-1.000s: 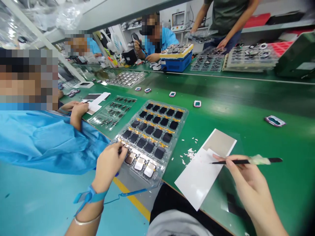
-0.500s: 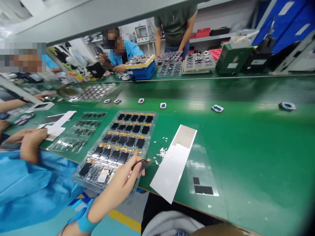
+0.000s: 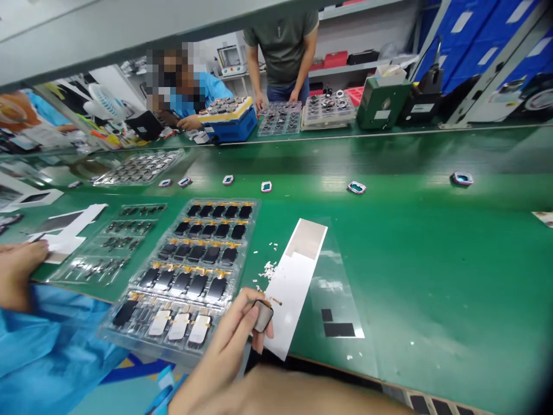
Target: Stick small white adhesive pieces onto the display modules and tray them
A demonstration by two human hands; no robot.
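Now the left hand (image 3: 233, 334) pinches a display module (image 3: 262, 316), long axis nearly upright.

No legible words, numbers or brands in view. Seen only: a small pale mark on a dark T-shirt (image 3: 279, 26), a pale label on a green box (image 3: 382, 114), and white labels on blue bins (image 3: 462, 22), all left unreadable by blur and size.

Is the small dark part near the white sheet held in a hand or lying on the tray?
Held. The small dark part is pinched in the left hand, clear of the plastic tray.
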